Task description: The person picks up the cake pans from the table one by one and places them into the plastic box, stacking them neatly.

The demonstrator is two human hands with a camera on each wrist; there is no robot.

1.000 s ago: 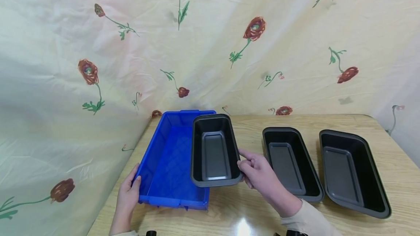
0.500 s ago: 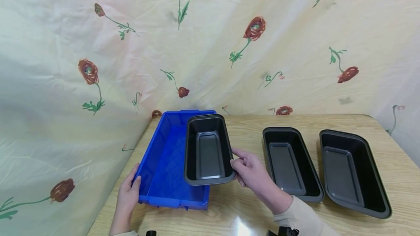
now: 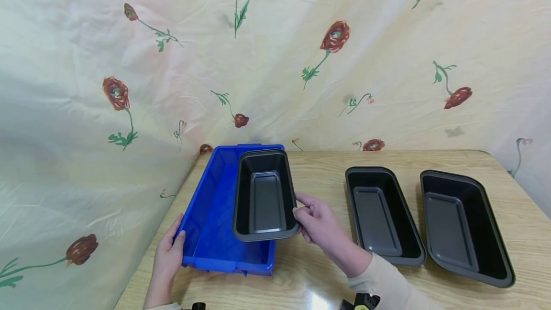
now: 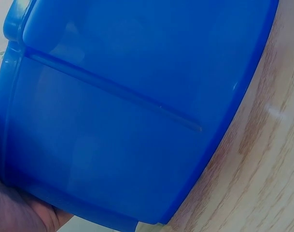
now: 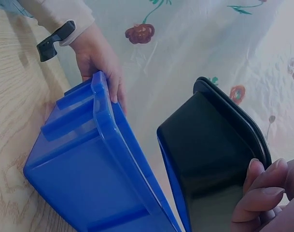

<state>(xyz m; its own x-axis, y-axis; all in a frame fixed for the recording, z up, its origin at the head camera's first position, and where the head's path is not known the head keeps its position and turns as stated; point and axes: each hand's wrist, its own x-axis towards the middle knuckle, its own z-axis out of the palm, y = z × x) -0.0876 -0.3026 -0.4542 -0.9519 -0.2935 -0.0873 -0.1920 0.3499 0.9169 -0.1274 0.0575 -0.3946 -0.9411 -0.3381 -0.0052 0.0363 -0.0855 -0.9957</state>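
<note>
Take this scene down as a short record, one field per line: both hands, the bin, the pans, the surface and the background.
Left hand: grips the blue bin at its near left corner
Right hand: pinches the rim of a dark loaf pan near its near right corner
Held pan position: raised above the bin, over its right side
Other pans: two, a nearer one and a far-right one, side by side, open side up
Surface: wood-grain table
Background: floral sheet
</note>
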